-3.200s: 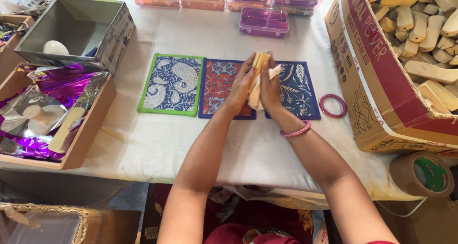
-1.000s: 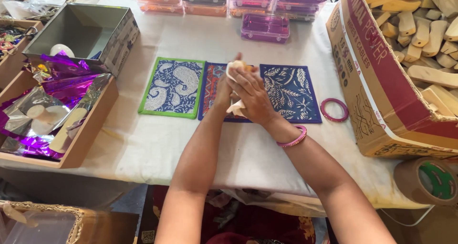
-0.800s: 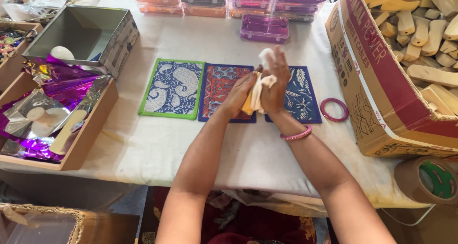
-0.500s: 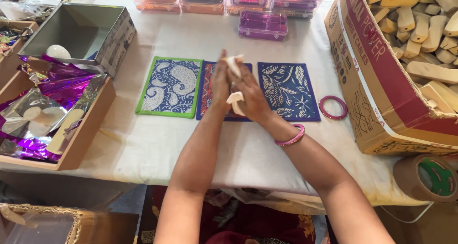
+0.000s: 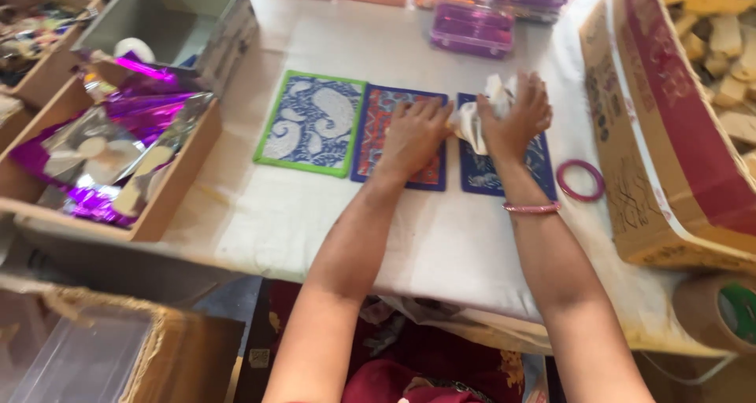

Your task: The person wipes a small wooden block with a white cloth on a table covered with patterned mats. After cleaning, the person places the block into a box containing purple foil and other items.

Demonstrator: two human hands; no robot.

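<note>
Three patterned mats lie side by side on the white cloth: a green-bordered mat [image 5: 313, 122], a red and blue mat [image 5: 383, 112] in the middle, and a dark blue mat [image 5: 542, 156] on the right. My left hand [image 5: 413, 134] rests flat on the middle mat, fingers spread. Over the dark blue mat my right hand [image 5: 513, 116] grips a crumpled white cloth [image 5: 472, 121]. A pink bangle sits on my right wrist.
A pink ring [image 5: 580, 180] lies right of the mats. A big cardboard box [image 5: 683, 135] of wooden pieces stands at the right. Left are a tray with purple foil [image 5: 106, 147] and a grey box [image 5: 157, 17]. Pink plastic cases [image 5: 472, 27] line the far side. A tape roll [image 5: 720, 312] sits bottom right.
My hands came apart from the pale piece they held together. My left hand dropped flat onto the middle mat, and my right hand moved right with the white cloth.
</note>
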